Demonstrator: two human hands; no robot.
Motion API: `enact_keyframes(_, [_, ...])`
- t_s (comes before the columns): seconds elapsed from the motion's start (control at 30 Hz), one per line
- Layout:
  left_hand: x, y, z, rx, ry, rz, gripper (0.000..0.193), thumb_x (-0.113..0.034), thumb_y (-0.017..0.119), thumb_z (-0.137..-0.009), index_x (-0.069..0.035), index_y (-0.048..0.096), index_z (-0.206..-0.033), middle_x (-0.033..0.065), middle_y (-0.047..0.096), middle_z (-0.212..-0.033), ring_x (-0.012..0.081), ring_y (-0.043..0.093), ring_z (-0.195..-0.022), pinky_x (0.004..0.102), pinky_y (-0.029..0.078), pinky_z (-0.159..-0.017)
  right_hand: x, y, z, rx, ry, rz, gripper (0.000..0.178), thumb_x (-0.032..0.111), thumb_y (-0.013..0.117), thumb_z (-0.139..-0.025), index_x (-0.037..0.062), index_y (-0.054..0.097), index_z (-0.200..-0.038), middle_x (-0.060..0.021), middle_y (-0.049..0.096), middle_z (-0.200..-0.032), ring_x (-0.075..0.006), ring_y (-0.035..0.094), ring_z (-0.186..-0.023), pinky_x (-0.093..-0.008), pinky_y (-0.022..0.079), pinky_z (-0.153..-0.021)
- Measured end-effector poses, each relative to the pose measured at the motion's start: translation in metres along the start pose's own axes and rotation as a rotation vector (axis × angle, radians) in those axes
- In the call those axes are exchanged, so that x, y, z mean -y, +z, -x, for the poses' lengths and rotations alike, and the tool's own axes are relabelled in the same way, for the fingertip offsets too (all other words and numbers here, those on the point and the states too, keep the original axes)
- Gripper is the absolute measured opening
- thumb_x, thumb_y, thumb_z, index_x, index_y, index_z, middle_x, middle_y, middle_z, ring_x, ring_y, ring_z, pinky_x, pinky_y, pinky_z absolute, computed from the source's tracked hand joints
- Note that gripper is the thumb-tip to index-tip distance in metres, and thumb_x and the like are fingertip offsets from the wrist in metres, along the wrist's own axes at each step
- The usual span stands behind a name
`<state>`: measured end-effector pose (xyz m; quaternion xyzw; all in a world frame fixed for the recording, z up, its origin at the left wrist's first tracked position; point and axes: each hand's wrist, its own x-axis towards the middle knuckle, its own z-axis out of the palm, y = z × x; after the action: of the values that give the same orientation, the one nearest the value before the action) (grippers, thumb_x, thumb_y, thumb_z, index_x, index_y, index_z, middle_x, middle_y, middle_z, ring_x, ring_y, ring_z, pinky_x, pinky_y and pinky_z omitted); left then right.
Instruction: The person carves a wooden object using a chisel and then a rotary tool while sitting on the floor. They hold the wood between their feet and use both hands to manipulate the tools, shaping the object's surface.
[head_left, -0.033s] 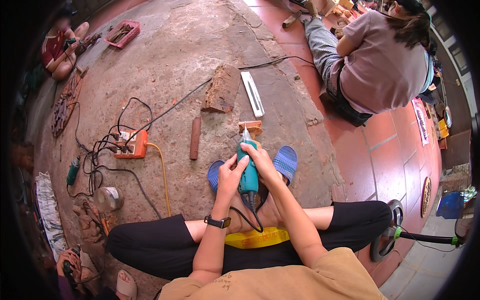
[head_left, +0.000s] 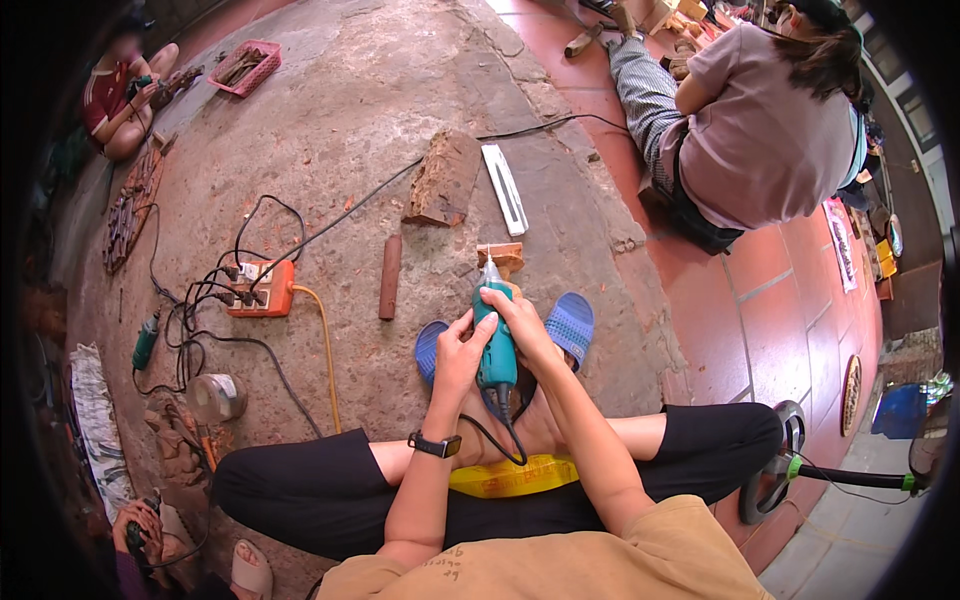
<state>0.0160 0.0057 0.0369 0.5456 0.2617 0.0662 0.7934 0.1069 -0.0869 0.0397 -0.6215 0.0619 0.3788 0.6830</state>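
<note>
A teal rotary tool [head_left: 497, 362] points away from me between my crossed legs, its grey nose [head_left: 491, 270] at a small brown block of wood [head_left: 502, 254]. My left hand [head_left: 463, 350] is closed on the tool's left side, thumb along its body. From the right, my right hand [head_left: 522, 322] wraps the upper body near the nose. The tip of the bit is too small to make out against the wood. A black cord leaves the tool's rear and loops over my feet. Blue sandals [head_left: 569, 325] lie on either side of the tool.
A bark-covered wood chunk [head_left: 443, 180], a white narrow case [head_left: 505, 190] and a brown stick [head_left: 390, 278] lie ahead. At left, an orange power strip [head_left: 262, 288] sits among tangled cords beside another teal tool [head_left: 146, 342]. Co-workers sit at far left, lower left and right.
</note>
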Motion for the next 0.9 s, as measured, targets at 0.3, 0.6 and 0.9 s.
enact_keyframes(0.3, [0.0, 0.001, 0.002, -0.026, 0.022, 0.014, 0.04, -0.025, 0.068, -0.093, 0.006, 0.063, -0.119, 0.0039, 0.068, -0.094, 0.0055, 0.059, -0.079, 0.0216, 0.049, -0.069, 0.003, 0.003, -0.002, 0.024, -0.004, 0.032, 0.039, 0.04, 0.067, -0.086, 0.0017, 0.067, -0.094, -0.0046, 0.066, -0.085, -0.0113, 0.061, -0.074, -0.0262, 0.05, -0.065])
enact_keyframes(0.6, [-0.013, 0.004, -0.002, 0.059, -0.039, -0.025, 0.047, -0.024, 0.07, -0.091, 0.005, 0.06, -0.127, 0.0062, 0.068, -0.102, 0.0072, 0.061, -0.086, 0.0223, 0.05, -0.075, -0.012, -0.004, 0.003, -0.102, -0.051, -0.143, 0.036, 0.037, 0.067, -0.088, 0.0011, 0.065, -0.092, -0.0044, 0.064, -0.081, -0.0104, 0.059, -0.067, -0.0261, 0.048, -0.059])
enact_keyframes(0.9, [-0.012, 0.004, -0.001, 0.037, -0.021, -0.038, 0.046, -0.024, 0.07, -0.091, 0.005, 0.061, -0.125, 0.0066, 0.069, -0.101, 0.0073, 0.061, -0.085, 0.0226, 0.051, -0.074, -0.007, -0.003, 0.001, -0.077, -0.048, -0.1, 0.036, 0.037, 0.068, -0.088, 0.0018, 0.065, -0.092, -0.004, 0.063, -0.08, -0.0098, 0.059, -0.067, -0.026, 0.048, -0.058])
